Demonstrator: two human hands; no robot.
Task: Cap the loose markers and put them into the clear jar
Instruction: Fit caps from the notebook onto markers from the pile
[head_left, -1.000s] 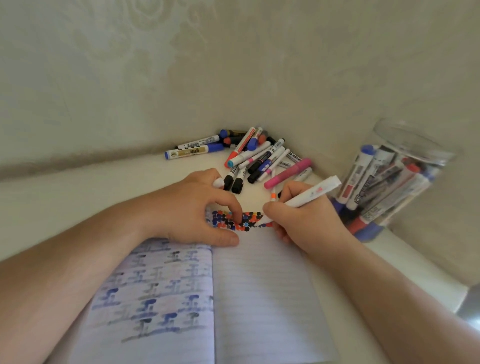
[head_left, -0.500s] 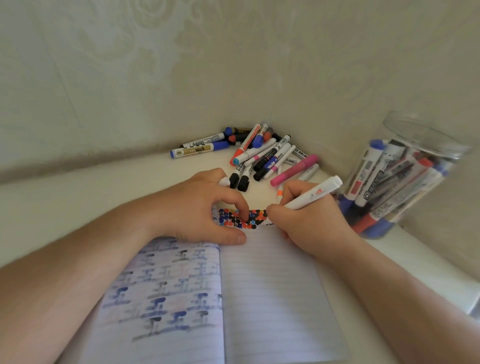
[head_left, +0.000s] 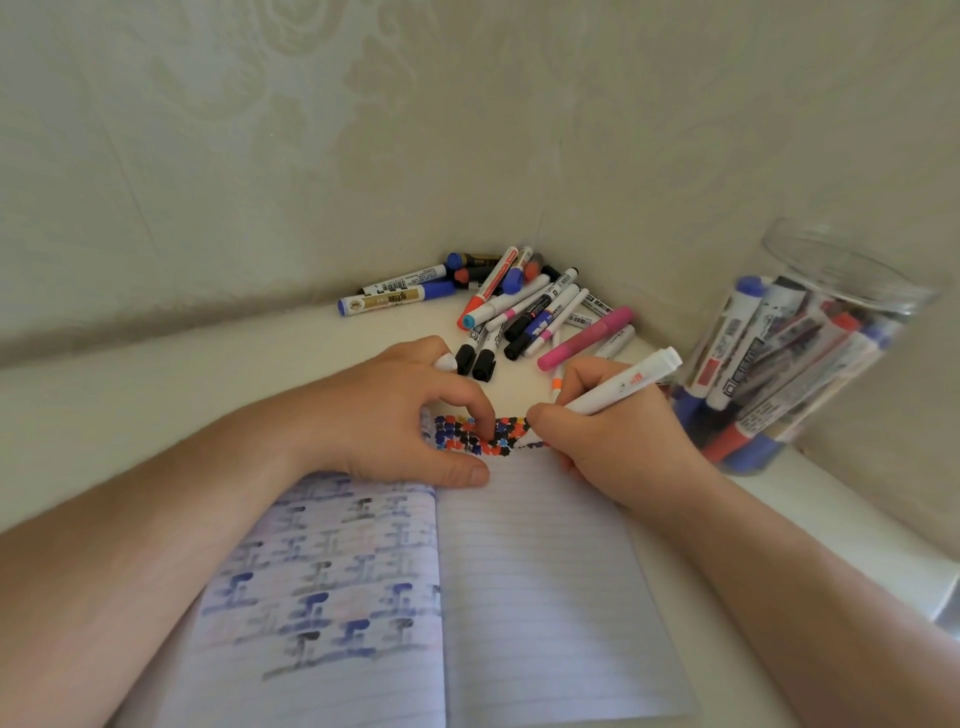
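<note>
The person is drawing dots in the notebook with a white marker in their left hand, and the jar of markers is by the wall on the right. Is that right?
Not quite. In the head view the white marker is gripped by the right hand, not the left. The left hand rests on the notebook beside the coloured dots. The rest holds: the clear jar stands by the wall on the right.

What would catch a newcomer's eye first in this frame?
The right hand grips a white marker over the open notebook, at a patch of coloured dots the left hand rests beside. Behind lie the loose markers; the clear jar stands right.
</note>
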